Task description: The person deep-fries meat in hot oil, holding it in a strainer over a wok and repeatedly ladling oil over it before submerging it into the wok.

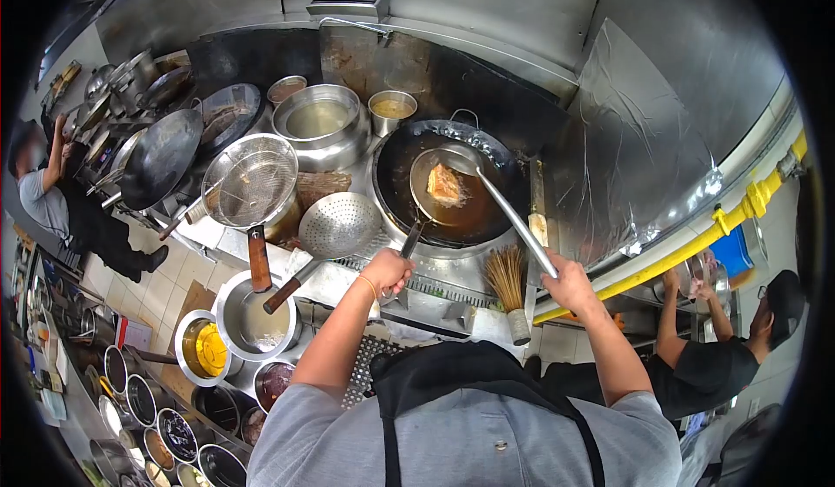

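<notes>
My left hand (388,271) is closed around the dark handle of a round strainer (416,202), which lies low in a black wok (507,158) of brown oil. A golden-brown piece of food (444,185) sits within the strainer's ring, with small bubbles around it. Closed on the end of a long metal handle, my right hand (570,282) holds a ladle (456,156). Its bowl rests over the far side of the strainer, close behind the food.
A perforated skimmer (340,225) and a wire-mesh strainer (250,181) lie left of the wok. Behind them stands a large pot (319,118). A bamboo brush (506,283) is near my right hand. Co-workers stand at far left (52,196) and right (709,365).
</notes>
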`<state>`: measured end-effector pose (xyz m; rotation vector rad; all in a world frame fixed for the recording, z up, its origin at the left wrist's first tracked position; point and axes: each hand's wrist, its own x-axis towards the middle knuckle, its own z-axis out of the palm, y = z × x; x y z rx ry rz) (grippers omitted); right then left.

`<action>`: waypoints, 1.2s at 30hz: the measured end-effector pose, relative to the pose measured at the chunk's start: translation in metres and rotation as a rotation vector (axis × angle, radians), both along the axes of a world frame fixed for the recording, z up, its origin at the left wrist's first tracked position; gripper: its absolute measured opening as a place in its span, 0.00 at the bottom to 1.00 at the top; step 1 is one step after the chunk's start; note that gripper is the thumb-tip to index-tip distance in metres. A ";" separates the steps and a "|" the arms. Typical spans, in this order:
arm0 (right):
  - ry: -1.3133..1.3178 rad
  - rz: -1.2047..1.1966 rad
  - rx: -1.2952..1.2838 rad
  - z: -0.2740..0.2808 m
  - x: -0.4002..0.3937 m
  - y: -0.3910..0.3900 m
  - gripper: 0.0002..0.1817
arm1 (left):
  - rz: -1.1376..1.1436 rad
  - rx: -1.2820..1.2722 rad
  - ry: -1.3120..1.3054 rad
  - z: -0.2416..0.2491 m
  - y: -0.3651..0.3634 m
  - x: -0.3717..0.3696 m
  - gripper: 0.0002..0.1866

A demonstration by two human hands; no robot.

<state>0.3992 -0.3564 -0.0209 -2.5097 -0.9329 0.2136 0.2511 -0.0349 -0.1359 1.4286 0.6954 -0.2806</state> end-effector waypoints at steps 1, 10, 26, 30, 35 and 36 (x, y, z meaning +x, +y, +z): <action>0.026 0.014 -0.009 0.002 -0.002 0.000 0.27 | -0.012 0.011 0.018 0.003 0.000 -0.001 0.06; -0.063 0.027 -0.181 -0.016 -0.008 -0.018 0.25 | 0.003 -0.008 -0.007 0.011 -0.001 -0.003 0.15; 0.093 0.036 -0.051 -0.019 -0.016 -0.006 0.26 | 0.002 -0.111 0.020 0.013 0.002 0.005 0.14; 0.061 0.091 -0.072 -0.016 -0.023 0.012 0.25 | 0.020 -0.212 -0.009 0.018 0.007 0.006 0.12; 0.100 0.041 -0.091 -0.023 -0.021 0.011 0.25 | 0.111 -0.425 -0.006 0.013 0.015 0.011 0.07; 0.198 0.006 -0.047 -0.023 -0.020 0.010 0.24 | 0.102 -0.478 -0.015 0.006 0.017 0.014 0.08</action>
